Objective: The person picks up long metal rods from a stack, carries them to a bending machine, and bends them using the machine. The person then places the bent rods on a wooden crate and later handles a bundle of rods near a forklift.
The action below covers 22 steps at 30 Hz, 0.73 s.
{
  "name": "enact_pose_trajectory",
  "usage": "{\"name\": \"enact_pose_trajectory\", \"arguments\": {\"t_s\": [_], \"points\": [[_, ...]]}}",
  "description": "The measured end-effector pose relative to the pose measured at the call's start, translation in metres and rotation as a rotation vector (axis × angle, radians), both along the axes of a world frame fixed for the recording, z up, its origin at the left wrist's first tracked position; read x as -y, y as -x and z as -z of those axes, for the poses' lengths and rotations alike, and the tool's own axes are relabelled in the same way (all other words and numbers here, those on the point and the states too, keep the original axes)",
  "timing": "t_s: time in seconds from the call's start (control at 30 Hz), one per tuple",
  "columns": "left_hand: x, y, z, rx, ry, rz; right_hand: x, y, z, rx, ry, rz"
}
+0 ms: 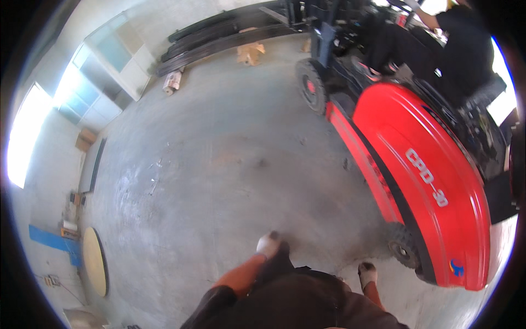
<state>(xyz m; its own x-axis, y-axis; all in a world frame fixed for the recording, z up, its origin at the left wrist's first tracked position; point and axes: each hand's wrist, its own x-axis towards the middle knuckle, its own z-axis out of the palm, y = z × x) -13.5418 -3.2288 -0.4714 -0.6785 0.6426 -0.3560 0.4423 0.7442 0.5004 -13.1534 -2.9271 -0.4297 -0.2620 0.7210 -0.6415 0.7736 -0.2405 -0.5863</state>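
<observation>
At the lower edge, dark clothing of the person hides most of both arms. Two bare orange-toned limbs come out of it. The left hand [268, 244] and the right hand [367, 272] show only as pale, blurred tips, so I cannot tell if they are clenched, released or grasping anything; nothing is clearly seen in them.

The right hand is near the small rear wheel [404, 247] of a red forklift [433, 186], not touching it. The forklift stands on the grey concrete floor [219, 164] and fills the right side; its lower rear corner bends toward the dark rim.

Left of the forklift, well apart, a round pale yellow disc [95, 260] lies by the wall, and a blue board [52, 241] beside it is partly cut off.

At the forklift's far end is the large front wheel [311, 85]. Above it another person [455, 49] in dark clothes sits in the seat, the head cut off by the top edge.

Beyond the forklift, long black bundles [219, 38] lie on the floor with a brown cardboard piece [250, 52] near them; what the bundles are is hard to make out.
</observation>
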Motion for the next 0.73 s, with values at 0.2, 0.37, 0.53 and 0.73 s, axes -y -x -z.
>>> {"name": "enact_pose_trajectory", "arguments": {"t_s": [0.2, 0.37, 0.53, 0.73], "points": [[0.134, 0.101, -0.038, 0.207, -0.123, -0.262, -0.009, 0.264, 0.003, 0.102, -0.224, -0.582], [0.201, 0.275, -0.024, 0.268, -0.209, -0.515, 0.033, 0.334, -0.002, 0.444, -0.274, -0.77], [0.207, 0.503, -0.08, 0.11, -0.372, -0.522, 0.071, 0.434, 0.0, 0.901, 0.008, -0.93], [0.284, 0.744, -0.101, 0.177, -0.411, -0.453, 0.044, 0.722, 0.142, 1.049, -0.069, -1.392]]}}
